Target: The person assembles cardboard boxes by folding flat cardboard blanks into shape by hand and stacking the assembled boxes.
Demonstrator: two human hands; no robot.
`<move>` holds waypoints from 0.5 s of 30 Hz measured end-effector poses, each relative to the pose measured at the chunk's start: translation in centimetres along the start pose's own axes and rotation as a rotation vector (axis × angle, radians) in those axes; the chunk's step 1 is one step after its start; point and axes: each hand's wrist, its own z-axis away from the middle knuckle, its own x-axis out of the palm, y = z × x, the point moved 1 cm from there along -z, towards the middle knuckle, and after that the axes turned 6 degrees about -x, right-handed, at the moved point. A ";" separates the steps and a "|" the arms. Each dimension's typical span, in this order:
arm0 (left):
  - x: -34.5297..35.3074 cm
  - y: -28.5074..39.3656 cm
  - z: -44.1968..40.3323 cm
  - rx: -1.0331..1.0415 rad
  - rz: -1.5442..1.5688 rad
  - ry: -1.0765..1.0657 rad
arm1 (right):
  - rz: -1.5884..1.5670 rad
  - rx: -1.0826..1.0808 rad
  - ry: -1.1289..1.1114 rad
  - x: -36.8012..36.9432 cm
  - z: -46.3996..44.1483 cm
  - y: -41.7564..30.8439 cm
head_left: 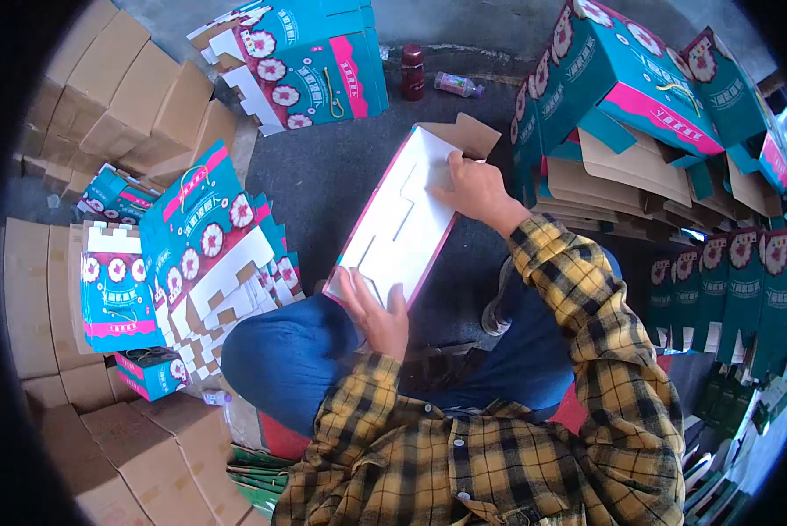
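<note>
Box [398, 221] meets spread left hand [376, 317] near, bent right hand [481, 191] far

Arm Posture, Viewed from Above

The left hand [379, 324] lies just below centre, between 6 and 7 o'clock, its back uppermost; the fingers extend toward 11 o'clock, with the thumb standing apart toward 12. The left forearm [356, 399], sleeved to the wrist, rises toward 1 o'clock. The right hand [483, 193] lies near 2 o'clock, thumb spread toward 10, some fingers hidden. The right arm [577, 285] bends at the elbow, its forearm pointing toward 11.
</note>
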 end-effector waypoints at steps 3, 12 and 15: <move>0.3 -0.1 -0.3 0.215 -0.213 -0.179 | -0.042 0.042 -0.039 -0.1 0.3 0.1; -0.2 0.5 -0.2 0.336 -0.333 -0.372 | 0.091 0.251 0.116 -6.7 1.4 8.7; -0.1 0.6 -0.1 0.346 -0.303 -0.344 | -0.432 0.233 0.199 -6.1 -0.9 9.3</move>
